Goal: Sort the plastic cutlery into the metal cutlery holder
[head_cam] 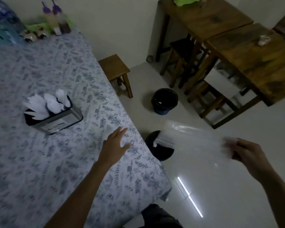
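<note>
The metal cutlery holder (59, 120) stands on the floral tablecloth (31, 162), left of centre. White plastic cutlery (46, 104) sticks up out of its compartments: knives at the left, spoons and forks toward the right. My left hand (116, 143) lies flat and open on the cloth near the table's right edge, well right of the holder. My right hand (247, 153) is out over the floor, pinching the corner of a clear plastic bag (192, 143) that looks empty.
A black bin (159, 154) sits on the floor just below the bag, a second black bin (164, 101) farther back. A wooden stool (115, 69) stands by the table's edge. Wooden tables (247, 51) and stools fill the right. Bottles (59, 18) line the table's far end.
</note>
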{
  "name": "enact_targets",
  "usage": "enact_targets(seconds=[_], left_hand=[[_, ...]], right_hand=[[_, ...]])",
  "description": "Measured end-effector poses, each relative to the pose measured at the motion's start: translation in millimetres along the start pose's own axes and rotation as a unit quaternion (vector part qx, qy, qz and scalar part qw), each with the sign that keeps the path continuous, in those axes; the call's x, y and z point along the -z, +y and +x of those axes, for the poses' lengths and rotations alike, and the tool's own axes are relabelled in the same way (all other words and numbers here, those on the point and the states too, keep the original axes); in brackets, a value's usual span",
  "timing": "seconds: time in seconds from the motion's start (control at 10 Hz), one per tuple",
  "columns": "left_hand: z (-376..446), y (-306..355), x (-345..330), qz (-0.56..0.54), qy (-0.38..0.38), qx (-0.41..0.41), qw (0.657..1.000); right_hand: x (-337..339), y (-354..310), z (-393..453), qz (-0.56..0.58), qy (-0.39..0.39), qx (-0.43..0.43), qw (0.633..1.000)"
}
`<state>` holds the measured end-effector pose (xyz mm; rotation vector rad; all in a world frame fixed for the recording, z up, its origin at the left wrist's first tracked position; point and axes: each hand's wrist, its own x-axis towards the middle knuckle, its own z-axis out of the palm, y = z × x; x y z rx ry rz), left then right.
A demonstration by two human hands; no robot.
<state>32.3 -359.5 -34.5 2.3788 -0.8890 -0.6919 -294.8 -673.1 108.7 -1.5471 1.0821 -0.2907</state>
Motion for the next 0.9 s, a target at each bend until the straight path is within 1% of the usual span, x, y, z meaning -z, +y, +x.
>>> enact_targets(seconds=[0.1,0.2,0.3,0.4,0.5,0.6,0.7,0.8,0.9], left_hand=[[1.1,5.5,-44.2,0.102,-0.029,0.013,0.994],[-1.1,7.6,-77.1,0.153,-0.035,0.050,0.986],[1.6,8.6,-93.4,0.194,-0.026,0.059,0.979],[4.0,6.3,-96.1,0.207,-0.018,0.064,0.976],[5.6,9.0,-93.8,0.223,-0.016,0.077,0.972],[4.9,10.5,-96.1,0.230,-0.015,0.079,0.970],[4.7,10.0,-96.0,0.231,-0.009,0.076,0.970],[3.8,10.3,-95.0,0.224,-0.008,0.077,0.972],[5.5,12.3,-94.7,0.224,0.001,0.075,0.972]], right_hand=[[5.6,27.3,37.2,-0.019,0.060,-0.035,0.997],[-19.0,66.9,81.7,-0.104,0.064,-0.082,0.989],[-58.6,92.1,114.4,-0.170,0.047,-0.109,0.978],[-96.0,119.5,144.6,-0.219,0.030,-0.111,0.969],[-124.7,138.7,168.5,-0.224,0.022,-0.137,0.965],[-144.1,152.0,192.3,-0.189,0.033,-0.164,0.968],[-157.0,161.3,214.8,-0.207,0.025,-0.174,0.962],[-167.8,168.2,228.6,-0.217,-0.007,-0.198,0.956],[-173.2,182.4,240.7,-0.222,-0.019,-0.172,0.959]])
